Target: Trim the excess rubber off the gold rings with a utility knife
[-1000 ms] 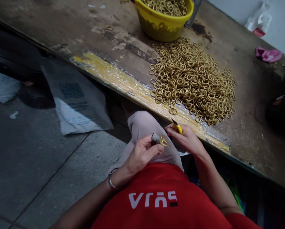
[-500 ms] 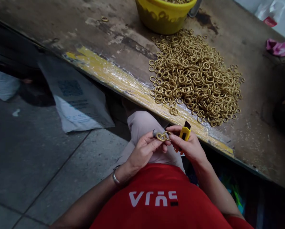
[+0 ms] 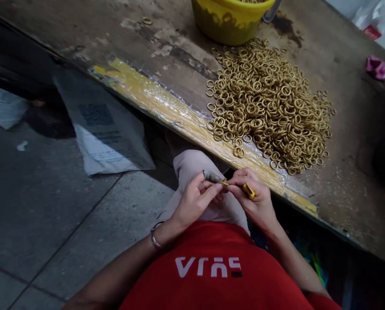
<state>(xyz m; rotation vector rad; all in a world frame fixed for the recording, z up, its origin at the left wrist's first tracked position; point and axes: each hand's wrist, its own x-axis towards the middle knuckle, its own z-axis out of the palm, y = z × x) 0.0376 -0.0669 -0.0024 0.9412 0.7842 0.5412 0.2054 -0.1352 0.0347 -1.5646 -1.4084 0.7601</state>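
Observation:
Over my lap, my left hand point(image 3: 197, 196) pinches brass-coloured rings point(image 3: 223, 182) between thumb and forefinger. Seen edge-on, they cannot be counted. Dark grey wrapping point(image 3: 211, 175) covers that forefinger. My right hand point(image 3: 255, 196) is closed around a yellow utility knife point(image 3: 248, 191), of which only one end shows. Its thumb and forefinger tips meet the rings from the right. The knife's blade is hidden from view. Just beyond both hands, a big heap of similar rings point(image 3: 269, 107) lies on the worn table.
A yellow tub point(image 3: 232, 23) holding more rings stands behind the heap. One stray ring point(image 3: 147, 20) lies far left. Yellow tape point(image 3: 166, 112) covers the table's front edge. A pink cloth point(image 3: 382, 69) lies at right; a white sack point(image 3: 105, 133) is on the floor below.
The rings have turned from face-on to edge-on between my fingertips. My right hand has rolled over, so the knife's dark end no longer shows. The view has shifted slightly.

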